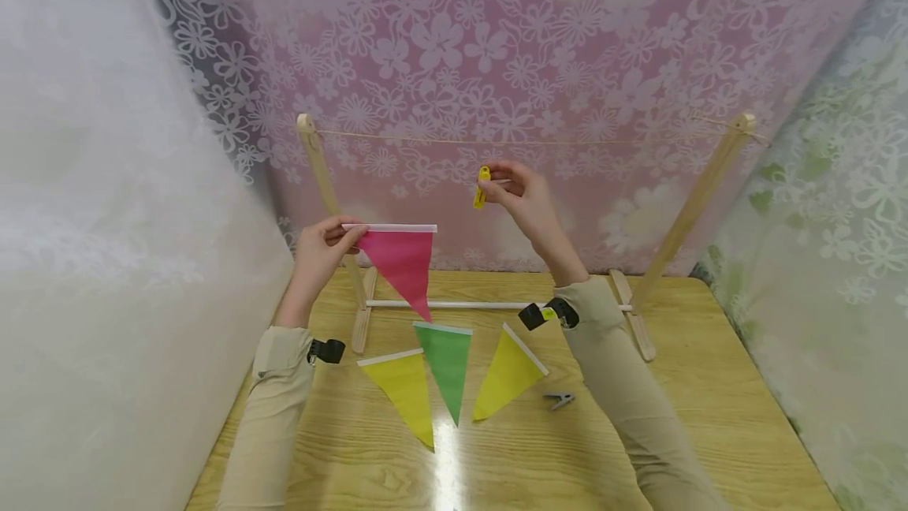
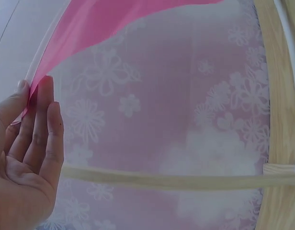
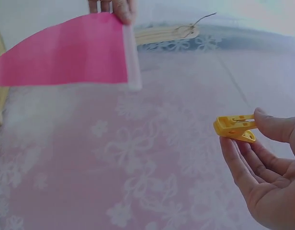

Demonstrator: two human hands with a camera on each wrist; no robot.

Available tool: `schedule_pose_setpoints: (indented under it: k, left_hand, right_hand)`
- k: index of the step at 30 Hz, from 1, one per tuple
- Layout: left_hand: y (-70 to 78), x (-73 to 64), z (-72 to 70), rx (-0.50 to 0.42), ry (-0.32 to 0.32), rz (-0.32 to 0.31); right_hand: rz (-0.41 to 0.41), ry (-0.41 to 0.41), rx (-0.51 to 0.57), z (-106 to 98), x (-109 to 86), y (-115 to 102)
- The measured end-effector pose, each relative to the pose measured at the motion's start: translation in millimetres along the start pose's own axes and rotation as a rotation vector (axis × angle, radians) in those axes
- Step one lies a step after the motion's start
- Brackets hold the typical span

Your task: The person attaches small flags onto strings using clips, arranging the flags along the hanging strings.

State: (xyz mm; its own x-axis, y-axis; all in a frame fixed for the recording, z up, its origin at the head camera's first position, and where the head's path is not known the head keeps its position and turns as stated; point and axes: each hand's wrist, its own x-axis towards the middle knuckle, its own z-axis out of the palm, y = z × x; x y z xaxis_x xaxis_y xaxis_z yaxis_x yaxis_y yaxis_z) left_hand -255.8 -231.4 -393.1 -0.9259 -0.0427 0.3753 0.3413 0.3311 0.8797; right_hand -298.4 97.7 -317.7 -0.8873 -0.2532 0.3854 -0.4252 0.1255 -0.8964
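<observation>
A pink triangular pennant (image 1: 404, 262) with a white top band hangs point-down from my left hand (image 1: 322, 251), whose thumb and fingers pinch the band's left end. Between thumb and fingers my right hand (image 1: 521, 199) holds a yellow clothespin (image 3: 236, 126), raised to the right of the pennant. Both hands are below a thin string (image 1: 454, 140) stretched between two wooden posts, and neither touches it. In the left wrist view the pennant (image 2: 104, 24) reaches out from the fingertips to the upper right.
On the wooden table (image 1: 709, 416) lie a green pennant (image 1: 447, 369), a left yellow pennant (image 1: 404, 389), a right yellow pennant (image 1: 507, 381) and a grey clothespin (image 1: 560, 400). A white rod (image 1: 454, 305) joins the feet of the left post (image 1: 322, 172) and right post (image 1: 698, 203). Curtains surround the table.
</observation>
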Motion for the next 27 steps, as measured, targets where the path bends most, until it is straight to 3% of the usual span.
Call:
schedule_pose_setpoints:
  k: [10,20,27]
  left_hand:
    - [20.5,16.8,4.1,-0.094,0.035,0.020]
    - [48.5,41.8,-2.0,-0.216,0.103,0.042]
    - [60.7,52.9,-5.2,-0.189,0.096,0.050]
  right_hand:
    - [-0.072,0.063,0.020,12.6,24.5,-48.9]
    - [-0.098,0.091,0.033,27.4,47.5,-70.4]
    - [-0.105,0.079,-0.005,40.8,66.6,-82.3]
